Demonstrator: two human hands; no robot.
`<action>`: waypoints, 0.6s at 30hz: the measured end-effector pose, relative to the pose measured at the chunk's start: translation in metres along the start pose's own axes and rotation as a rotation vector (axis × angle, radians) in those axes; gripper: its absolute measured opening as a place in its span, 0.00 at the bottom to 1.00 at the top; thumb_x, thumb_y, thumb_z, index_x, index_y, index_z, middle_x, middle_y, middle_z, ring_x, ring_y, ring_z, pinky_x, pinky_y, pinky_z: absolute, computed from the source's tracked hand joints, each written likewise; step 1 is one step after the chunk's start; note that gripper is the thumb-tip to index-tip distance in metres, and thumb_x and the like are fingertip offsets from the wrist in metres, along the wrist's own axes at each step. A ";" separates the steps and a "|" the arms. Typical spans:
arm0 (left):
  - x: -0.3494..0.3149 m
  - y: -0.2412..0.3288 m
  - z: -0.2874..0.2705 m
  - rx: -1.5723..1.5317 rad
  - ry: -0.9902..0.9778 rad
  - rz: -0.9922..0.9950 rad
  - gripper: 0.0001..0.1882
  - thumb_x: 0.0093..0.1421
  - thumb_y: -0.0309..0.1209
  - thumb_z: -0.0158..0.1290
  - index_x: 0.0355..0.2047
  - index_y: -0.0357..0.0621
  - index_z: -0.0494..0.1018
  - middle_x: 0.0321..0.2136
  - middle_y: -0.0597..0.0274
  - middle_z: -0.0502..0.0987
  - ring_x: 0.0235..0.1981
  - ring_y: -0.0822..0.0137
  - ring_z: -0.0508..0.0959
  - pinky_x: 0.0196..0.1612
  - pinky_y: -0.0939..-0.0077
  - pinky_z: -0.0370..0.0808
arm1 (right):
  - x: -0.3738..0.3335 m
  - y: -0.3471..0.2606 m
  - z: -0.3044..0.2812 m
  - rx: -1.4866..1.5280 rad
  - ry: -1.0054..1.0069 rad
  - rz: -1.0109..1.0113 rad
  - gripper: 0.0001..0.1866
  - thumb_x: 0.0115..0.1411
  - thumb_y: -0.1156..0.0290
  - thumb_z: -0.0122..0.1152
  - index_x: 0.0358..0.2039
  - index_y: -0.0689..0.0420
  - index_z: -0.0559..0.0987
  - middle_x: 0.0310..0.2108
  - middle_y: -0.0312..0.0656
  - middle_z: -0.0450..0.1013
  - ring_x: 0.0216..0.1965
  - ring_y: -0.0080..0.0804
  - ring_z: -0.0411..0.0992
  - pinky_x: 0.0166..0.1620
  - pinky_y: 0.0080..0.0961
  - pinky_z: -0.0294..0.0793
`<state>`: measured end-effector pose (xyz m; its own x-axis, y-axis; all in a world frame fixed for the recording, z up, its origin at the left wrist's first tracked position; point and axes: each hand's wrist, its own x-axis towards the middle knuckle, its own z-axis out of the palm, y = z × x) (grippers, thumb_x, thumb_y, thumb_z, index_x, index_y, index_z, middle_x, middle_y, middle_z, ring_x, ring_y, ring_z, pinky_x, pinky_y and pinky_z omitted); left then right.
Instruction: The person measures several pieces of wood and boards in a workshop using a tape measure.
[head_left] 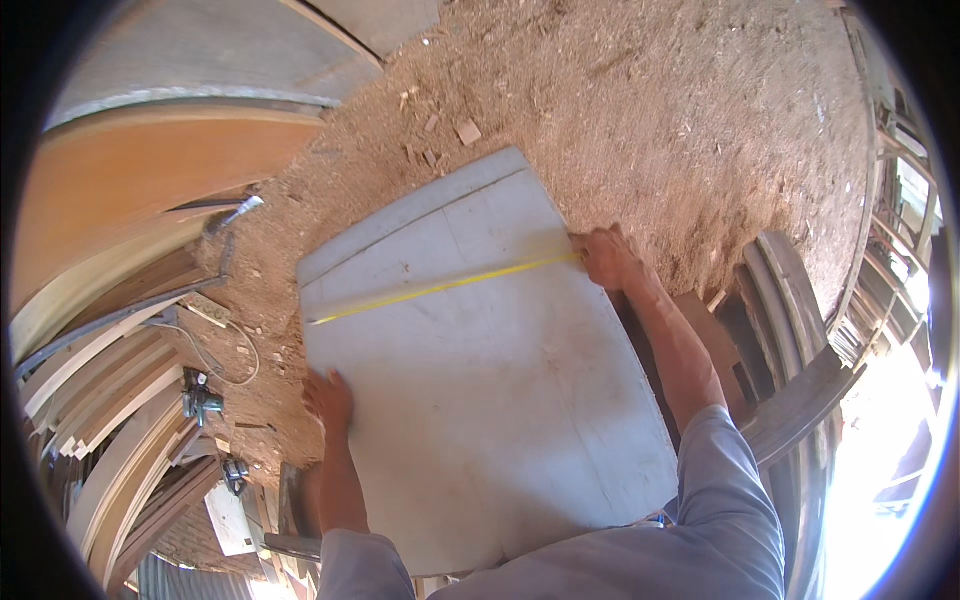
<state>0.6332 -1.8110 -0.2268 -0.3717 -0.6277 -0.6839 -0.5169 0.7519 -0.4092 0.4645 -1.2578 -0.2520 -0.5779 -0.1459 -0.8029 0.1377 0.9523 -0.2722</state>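
A large pale grey board [480,420] lies in front of me, with a thin dark line across its far end and faint stains on its face. Across its upper part stretches the yellow blade of a tape measure [450,285], from near the left edge to the right edge. My right hand [608,257] is closed at the blade's right end, by the board's edge; the tape's case is hidden in it. Lower on the left edge, my left hand [328,400] grips the board, thumb on top and the other fingers partly hidden.
Sawdust and small wood offcuts [467,132] cover the ground beyond. Stacked planks [120,400], a power tool [202,397] and a cable with a socket strip [207,310] lie to the left. An orange-brown panel [160,190] is at upper left; timbers [790,290] stand right.
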 end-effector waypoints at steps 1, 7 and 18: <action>-0.018 -0.010 -0.008 -0.028 -0.024 -0.002 0.38 0.67 0.52 0.41 0.68 0.41 0.50 0.68 0.41 0.51 0.68 0.41 0.51 0.68 0.44 0.49 | -0.016 0.011 -0.001 0.008 -0.011 0.025 0.23 0.51 0.78 0.50 0.48 0.53 0.81 0.39 0.51 0.78 0.47 0.46 0.74 0.59 0.46 0.62; -0.131 -0.133 -0.052 -0.175 -0.195 -0.178 0.37 0.68 0.53 0.39 0.67 0.38 0.52 0.64 0.35 0.58 0.65 0.38 0.59 0.66 0.50 0.56 | -0.113 0.033 -0.042 0.127 -0.063 0.155 0.19 0.54 0.74 0.54 0.46 0.54 0.81 0.43 0.51 0.78 0.50 0.48 0.74 0.55 0.38 0.69; -0.260 -0.272 -0.089 -1.506 -0.763 -0.455 0.26 0.64 0.47 0.49 0.54 0.41 0.70 0.53 0.52 0.74 0.55 0.52 0.73 0.56 0.49 0.70 | -0.344 0.109 -0.006 0.582 -0.162 0.022 0.18 0.56 0.61 0.61 0.46 0.54 0.80 0.43 0.38 0.79 0.44 0.36 0.77 0.48 0.30 0.77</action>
<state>0.8015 -1.8699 0.1159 0.1792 -0.1575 -0.9711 -0.8348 -0.5467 -0.0654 0.6730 -1.1024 -0.0021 -0.4461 -0.2105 -0.8699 0.5919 0.6597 -0.4632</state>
